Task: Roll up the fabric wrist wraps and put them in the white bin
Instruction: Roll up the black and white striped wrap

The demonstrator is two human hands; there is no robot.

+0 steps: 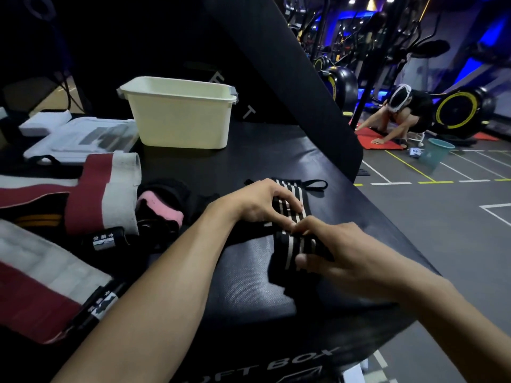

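So both hands are on the same black-and-white striped wrist wrap point(290, 217), which sits on the table point(249, 272) close to its right edge. The left hand point(262, 203) has its fingers curled down, pressing the far stretch of the wrap flat against the surface. The right hand point(331, 244) is pinching the near end, thumb underneath and fingers on top, where the fabric bunches into a fold or the start of a roll; it's a bit blurry there so I can't tell how many turns it has. The wrap's thin black loop point(315, 185) pokes out past the left hand toward the far edge.

Left of the hands there's a heap of other wraps: a pink-and-black one point(160, 211), then wide red-and-white ones point(105, 189) spilling toward the left edge and near-left corner. The white bin point(179, 114) stands upright toward the far side of the table, well apart from the hands, with white boxes point(77, 134) just to its left.
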